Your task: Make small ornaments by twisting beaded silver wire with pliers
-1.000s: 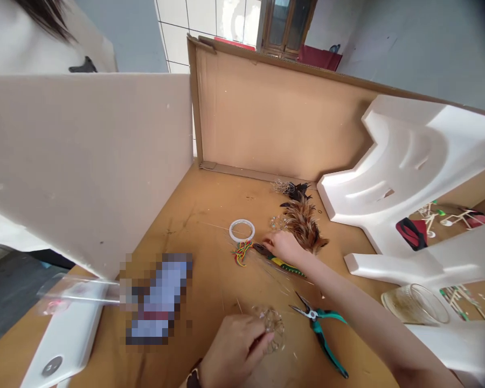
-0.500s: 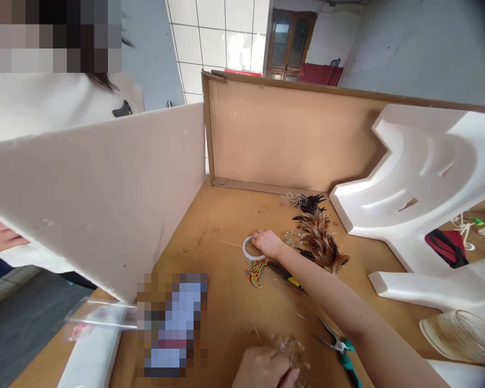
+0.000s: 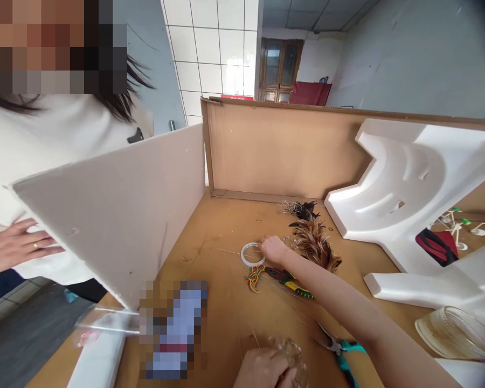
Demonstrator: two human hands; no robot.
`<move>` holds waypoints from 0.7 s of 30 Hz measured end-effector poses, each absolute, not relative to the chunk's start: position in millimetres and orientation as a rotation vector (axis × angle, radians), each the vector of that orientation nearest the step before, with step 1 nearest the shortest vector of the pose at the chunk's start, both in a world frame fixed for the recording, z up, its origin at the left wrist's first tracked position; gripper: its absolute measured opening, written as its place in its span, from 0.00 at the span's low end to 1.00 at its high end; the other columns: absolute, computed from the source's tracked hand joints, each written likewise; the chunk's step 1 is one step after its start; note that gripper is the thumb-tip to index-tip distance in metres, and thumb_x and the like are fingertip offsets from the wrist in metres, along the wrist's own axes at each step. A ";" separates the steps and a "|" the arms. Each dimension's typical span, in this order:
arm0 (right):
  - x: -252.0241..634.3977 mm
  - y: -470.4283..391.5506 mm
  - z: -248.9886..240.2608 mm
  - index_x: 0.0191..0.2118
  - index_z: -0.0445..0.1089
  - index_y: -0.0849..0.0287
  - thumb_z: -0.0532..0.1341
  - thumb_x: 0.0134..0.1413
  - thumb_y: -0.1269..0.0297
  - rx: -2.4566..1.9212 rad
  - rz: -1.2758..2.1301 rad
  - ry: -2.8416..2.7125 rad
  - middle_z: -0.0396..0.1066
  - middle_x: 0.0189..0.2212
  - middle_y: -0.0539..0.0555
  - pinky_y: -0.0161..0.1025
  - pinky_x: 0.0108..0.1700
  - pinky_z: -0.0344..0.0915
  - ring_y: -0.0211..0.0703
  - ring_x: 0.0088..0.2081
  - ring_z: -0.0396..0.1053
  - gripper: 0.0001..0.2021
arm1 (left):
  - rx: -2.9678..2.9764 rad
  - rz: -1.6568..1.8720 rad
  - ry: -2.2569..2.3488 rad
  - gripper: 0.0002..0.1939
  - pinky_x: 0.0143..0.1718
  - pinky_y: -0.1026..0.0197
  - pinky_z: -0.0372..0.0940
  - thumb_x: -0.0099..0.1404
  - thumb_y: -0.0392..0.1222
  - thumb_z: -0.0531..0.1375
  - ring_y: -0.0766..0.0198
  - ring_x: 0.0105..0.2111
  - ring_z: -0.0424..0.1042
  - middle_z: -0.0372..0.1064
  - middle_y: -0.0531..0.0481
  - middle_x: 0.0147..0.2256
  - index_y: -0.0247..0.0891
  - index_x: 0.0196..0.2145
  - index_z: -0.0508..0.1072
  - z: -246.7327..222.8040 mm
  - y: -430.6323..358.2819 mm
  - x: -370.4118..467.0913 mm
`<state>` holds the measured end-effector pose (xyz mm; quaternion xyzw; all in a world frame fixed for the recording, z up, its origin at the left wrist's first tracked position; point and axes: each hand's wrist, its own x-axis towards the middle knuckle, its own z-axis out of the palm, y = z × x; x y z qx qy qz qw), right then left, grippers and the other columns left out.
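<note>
At the lower middle, my left hand (image 3: 262, 368) is closed around a clear, glittering bundle (image 3: 293, 355); its exact kind is unclear. Thin straight strands stick out near that hand. Farther up the table, my right hand (image 3: 274, 249) has its fingers bent together at the right edge of a white ring (image 3: 243, 255); anything between the fingertips is hidden. Small clear pieces (image 3: 290, 242) lie beside it, close to a strip of brown and black feathers (image 3: 313, 237). Coloured strings (image 3: 254, 278) and yellow-black pliers (image 3: 293, 283) lie just below the ring.
Teal-handled pliers (image 3: 339, 347) lie under my right forearm. A glass (image 3: 444, 331) and white moulded foam (image 3: 382, 207) stand to the right. A cardboard wall (image 3: 275, 151) closes the back, a white board (image 3: 117, 215) the left. Behind it, a person's hand (image 3: 22, 245) touches its edge.
The view has tilted up slightly. My right hand has shifted a little right of the ring, uncovering more of the yellow-black pliers. My left hand stays closed in place.
</note>
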<state>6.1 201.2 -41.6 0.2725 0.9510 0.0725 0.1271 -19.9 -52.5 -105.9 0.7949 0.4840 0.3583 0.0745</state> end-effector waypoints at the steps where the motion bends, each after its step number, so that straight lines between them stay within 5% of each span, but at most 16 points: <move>1: 6.3 198.6 -38.4 0.49 0.63 0.63 0.56 0.57 0.61 0.846 0.190 2.759 0.64 0.47 0.58 0.47 0.43 0.66 0.44 0.43 0.66 0.16 | 2.375 1.052 1.446 0.12 0.20 0.69 0.57 0.61 0.40 0.49 0.66 0.18 0.68 0.69 0.52 0.19 0.39 0.24 0.67 -105.0 -52.8 -20.0; 6: 26.8 179.2 -17.0 0.49 0.63 0.61 0.56 0.58 0.61 1.001 -0.008 2.712 0.65 0.46 0.56 0.46 0.43 0.66 0.44 0.43 0.67 0.15 | 2.225 0.965 1.511 0.09 0.25 0.67 0.62 0.59 0.36 0.51 0.65 0.23 0.70 0.70 0.50 0.23 0.38 0.26 0.69 -94.3 -54.7 -25.1; 11: 81.3 142.7 3.3 0.37 0.74 0.58 0.58 0.50 0.69 0.975 -0.334 2.672 0.74 0.31 0.50 0.29 0.33 0.62 0.36 0.31 0.69 0.09 | 1.954 0.988 1.700 0.13 0.37 0.62 0.66 0.64 0.34 0.47 0.63 0.34 0.70 0.71 0.47 0.34 0.38 0.35 0.72 -74.5 -49.8 -38.8; 16: 116.0 107.4 19.4 0.29 0.76 0.59 0.58 0.41 0.71 0.983 -0.531 2.612 0.71 0.20 0.48 0.28 0.22 0.53 0.33 0.21 0.63 0.10 | 2.183 0.790 1.685 0.14 0.42 0.58 0.64 0.63 0.33 0.48 0.61 0.39 0.68 0.68 0.44 0.39 0.36 0.40 0.71 -29.4 -19.7 -26.6; 21: 135.5 89.0 25.0 0.27 0.76 0.62 0.58 0.40 0.68 1.029 -0.592 2.666 0.71 0.19 0.51 0.29 0.22 0.52 0.34 0.21 0.60 0.09 | 2.385 0.458 1.619 0.13 0.35 0.59 0.62 0.61 0.31 0.48 0.59 0.32 0.69 0.69 0.42 0.29 0.32 0.29 0.72 -2.6 18.8 1.0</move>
